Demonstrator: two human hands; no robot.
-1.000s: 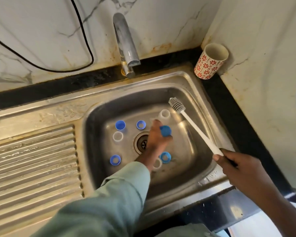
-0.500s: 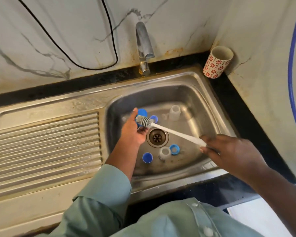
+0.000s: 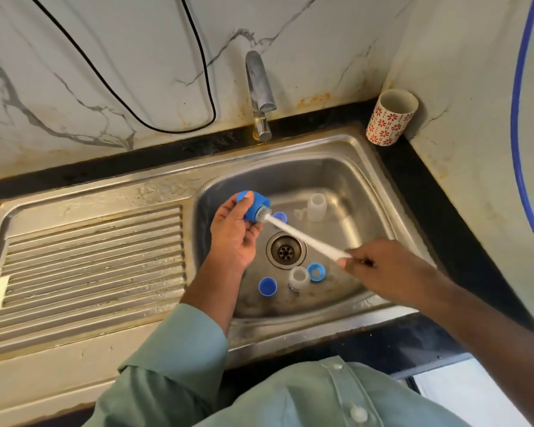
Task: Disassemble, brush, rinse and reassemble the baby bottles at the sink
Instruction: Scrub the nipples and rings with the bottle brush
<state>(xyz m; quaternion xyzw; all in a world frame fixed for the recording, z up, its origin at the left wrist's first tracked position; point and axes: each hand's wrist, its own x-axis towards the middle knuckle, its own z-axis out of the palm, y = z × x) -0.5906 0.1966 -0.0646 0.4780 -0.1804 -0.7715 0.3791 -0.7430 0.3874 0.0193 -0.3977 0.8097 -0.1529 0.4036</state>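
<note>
My left hand (image 3: 233, 235) holds a blue bottle cap (image 3: 253, 206) above the left side of the sink basin (image 3: 367, 192). My right hand (image 3: 389, 269) grips the handle of a white bottle brush (image 3: 302, 235), whose bristle head is pushed into the cap's open end. On the basin floor lie a clear bottle (image 3: 316, 206) at the back, another clear bottle (image 3: 298, 277) near the front, a blue ring (image 3: 316, 271) beside it, a blue cap (image 3: 267, 286) and a further blue piece (image 3: 280, 216) behind the brush.
The drain (image 3: 285, 250) is in the basin's middle. A tap (image 3: 258, 87) stands behind the sink, with no water running. A ribbed draining board (image 3: 93, 257) lies to the left. A red-patterned cup (image 3: 390, 118) sits in the back right corner. A black cable (image 3: 154, 87) hangs on the wall.
My left hand lifted the blue cap off the basin floor and tipped it toward the brush. My right hand swung the brush leftward until its head entered the cap.
</note>
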